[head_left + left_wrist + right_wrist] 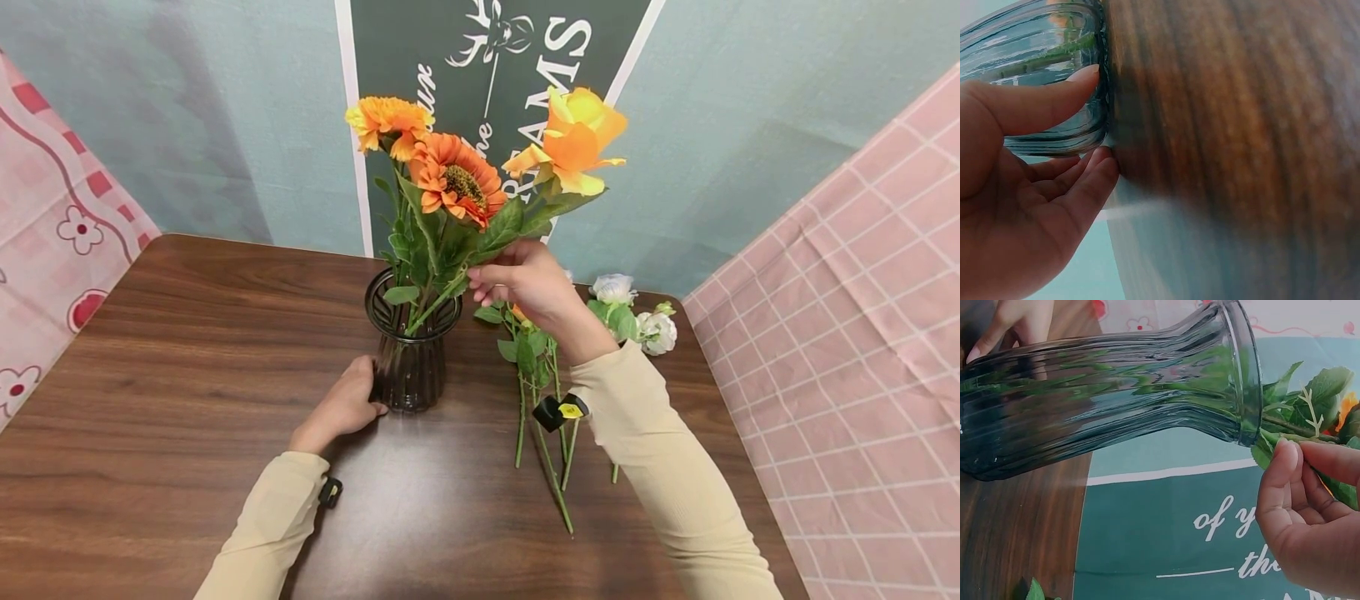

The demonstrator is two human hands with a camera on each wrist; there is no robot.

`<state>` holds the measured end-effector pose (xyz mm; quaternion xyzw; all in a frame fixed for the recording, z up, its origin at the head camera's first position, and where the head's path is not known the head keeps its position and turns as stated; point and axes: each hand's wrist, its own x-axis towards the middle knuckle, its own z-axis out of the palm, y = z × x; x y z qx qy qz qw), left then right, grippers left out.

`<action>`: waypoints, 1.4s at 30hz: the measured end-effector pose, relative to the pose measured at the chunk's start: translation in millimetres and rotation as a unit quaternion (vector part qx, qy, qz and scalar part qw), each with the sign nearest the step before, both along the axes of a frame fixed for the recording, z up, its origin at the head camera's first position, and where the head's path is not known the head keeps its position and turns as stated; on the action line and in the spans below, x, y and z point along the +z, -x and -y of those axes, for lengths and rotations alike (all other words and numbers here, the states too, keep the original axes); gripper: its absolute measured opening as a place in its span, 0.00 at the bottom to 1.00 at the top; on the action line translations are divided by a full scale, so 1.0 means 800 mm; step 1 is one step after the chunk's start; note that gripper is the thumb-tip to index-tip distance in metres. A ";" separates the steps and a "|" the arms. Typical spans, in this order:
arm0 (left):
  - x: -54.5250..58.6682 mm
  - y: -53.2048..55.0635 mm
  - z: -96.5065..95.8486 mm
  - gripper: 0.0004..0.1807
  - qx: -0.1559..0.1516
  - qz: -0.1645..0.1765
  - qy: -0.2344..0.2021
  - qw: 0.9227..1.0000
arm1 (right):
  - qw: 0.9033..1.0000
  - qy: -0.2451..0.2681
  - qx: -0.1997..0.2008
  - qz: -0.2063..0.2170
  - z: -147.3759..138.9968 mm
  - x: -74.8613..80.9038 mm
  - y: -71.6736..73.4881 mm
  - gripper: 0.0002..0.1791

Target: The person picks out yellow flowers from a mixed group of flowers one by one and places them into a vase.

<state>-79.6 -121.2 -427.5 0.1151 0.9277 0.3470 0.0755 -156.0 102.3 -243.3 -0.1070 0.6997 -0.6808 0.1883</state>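
Observation:
A dark ribbed glass vase stands upright on the table, flared at its rim. My left hand grips it low on the left side, the thumb lying along the glass in the left wrist view. Stems show through the glass in the right wrist view. An orange sunflower and a yellow-orange ruffled flower rise from the vase. My right hand pinches the green stem of a yellow-orange rose just above the rim; this stem slants down into the vase.
Several cut flowers with green stems lie on the wooden table, right of the vase and partly under my right forearm. Among them are white blooms. A blue cloth with a dark lettered panel hangs behind; pink tiled cloth borders the right.

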 end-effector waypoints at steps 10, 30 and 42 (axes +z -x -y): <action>0.001 -0.001 0.000 0.32 0.003 0.003 0.001 1.000 | 1.000 -0.012 0.013 -0.017 0.003 -0.005 0.000 0.10; 0.001 -0.001 0.000 0.32 0.003 0.002 0.004 1.000 | 0.998 -0.064 0.014 0.002 0.008 -0.009 -0.001 0.04; 0.002 -0.001 0.000 0.29 0.003 0.008 -0.003 1.000 | 0.998 -0.048 0.016 0.029 0.009 -0.015 0.000 0.02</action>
